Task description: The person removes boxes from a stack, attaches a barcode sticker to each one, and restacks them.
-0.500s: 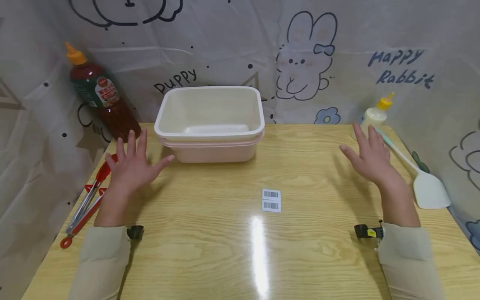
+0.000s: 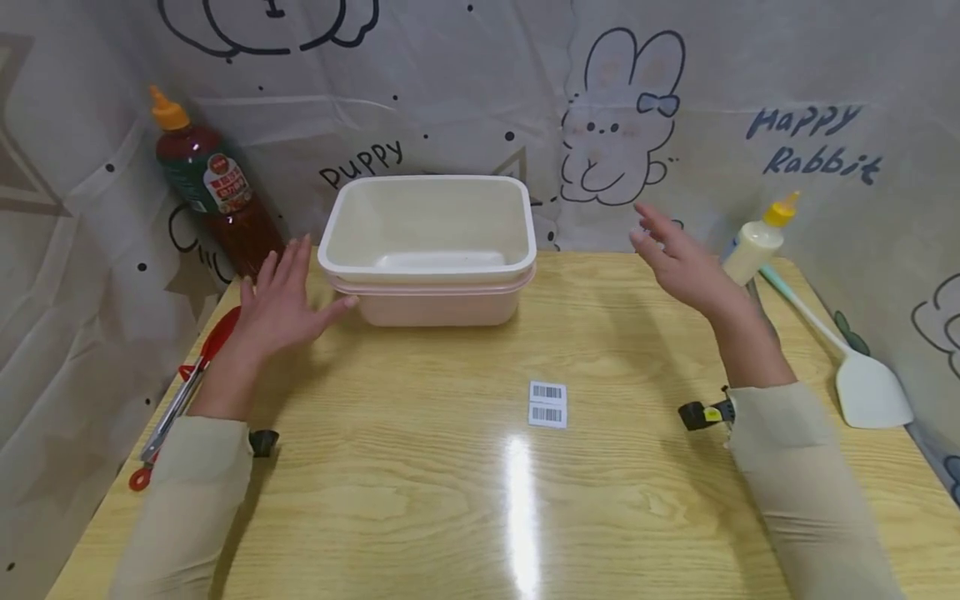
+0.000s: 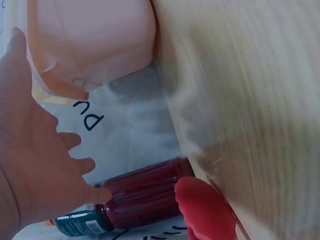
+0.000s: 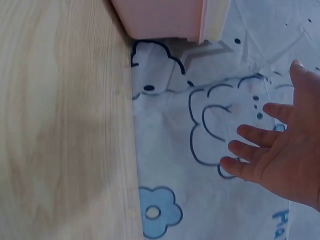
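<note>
Two stacked bins stand at the back of the table: a white bin [image 2: 427, 273] nested in a pink bin [image 2: 442, 308]. Just left of them, my left hand [image 2: 281, 308] is raised with fingers spread, its thumb near the pink bin's left side. My right hand [image 2: 690, 271] hovers over the back right of the table, fingers extended toward the bins and holding nothing. In the right wrist view its palm and fingers show against the printed cloth, well apart from the pink bin [image 4: 162, 20].
A red sauce bottle [image 2: 243, 229] leans in the back left corner. Red-handled tongs [image 2: 176, 408] lie along the left edge. At right are a bottle with a yellow cap [image 2: 753, 248] and a white spatula [image 2: 870, 387]. A barcode label [image 2: 547, 404] lies mid-table.
My right hand has moved left and up, away from the yellow-capped bottle toward the bins. The left hand has shifted slightly forward, closer to the bins. The view has shifted a little.
</note>
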Tool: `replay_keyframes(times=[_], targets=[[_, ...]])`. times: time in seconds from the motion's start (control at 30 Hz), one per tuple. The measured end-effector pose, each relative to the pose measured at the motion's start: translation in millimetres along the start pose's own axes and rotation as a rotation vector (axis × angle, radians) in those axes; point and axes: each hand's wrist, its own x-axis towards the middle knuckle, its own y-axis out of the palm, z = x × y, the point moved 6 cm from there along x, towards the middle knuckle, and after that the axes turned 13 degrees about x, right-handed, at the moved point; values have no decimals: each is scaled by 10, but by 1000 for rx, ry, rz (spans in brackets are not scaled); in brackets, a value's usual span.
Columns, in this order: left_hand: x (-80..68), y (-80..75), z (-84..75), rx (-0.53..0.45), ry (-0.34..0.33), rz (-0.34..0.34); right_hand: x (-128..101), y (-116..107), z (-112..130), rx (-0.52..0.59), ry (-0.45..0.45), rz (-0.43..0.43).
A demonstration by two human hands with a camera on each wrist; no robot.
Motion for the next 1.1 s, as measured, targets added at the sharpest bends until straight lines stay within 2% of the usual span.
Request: replay_keyframes(times=[0.17, 0.3, 0.57, 0.77, 1.1], targets=[[116, -32, -80, -73, 52, -17, 292, 185, 161, 42, 16, 42], [208, -37, -151, -163, 123, -49, 494, 355, 246, 94, 33, 59], [331, -2, -174, -407, 220, -56, 851, 705, 366, 217, 103, 76], [366, 74, -194, -532, 231, 12, 1022, 859, 434, 241, 112, 66], [374, 154, -202, -596, 206, 50, 1109, 957, 531, 210, 151, -3]])
